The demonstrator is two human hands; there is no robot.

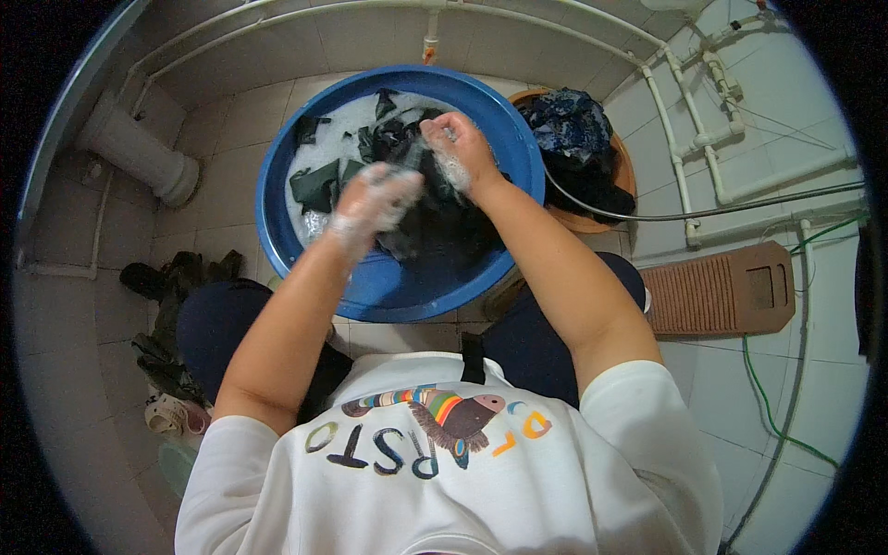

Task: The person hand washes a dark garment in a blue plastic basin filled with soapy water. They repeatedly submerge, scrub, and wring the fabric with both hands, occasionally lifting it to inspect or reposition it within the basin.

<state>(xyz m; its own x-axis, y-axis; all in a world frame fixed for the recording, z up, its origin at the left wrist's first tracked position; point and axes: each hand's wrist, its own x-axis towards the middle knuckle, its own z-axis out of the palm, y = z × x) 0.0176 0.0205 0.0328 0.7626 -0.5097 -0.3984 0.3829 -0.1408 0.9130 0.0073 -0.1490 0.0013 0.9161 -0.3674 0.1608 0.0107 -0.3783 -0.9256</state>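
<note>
Head view: colourful lettering [389,451] and a fringed animal figure [462,418] mark the white shirt [564,481]. Wet dark clothes [316,187] lie in foamy water [342,128] inside the smooth, round blue basin [407,301]. Over them, the left hand [379,196] is blurred and the right hand [465,155] curled, both sudsy; whether either grip clenches cloth, I cannot tell.

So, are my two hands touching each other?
Apart. The head view shows dark cloth in the gap between your left hand and your right hand.
</note>
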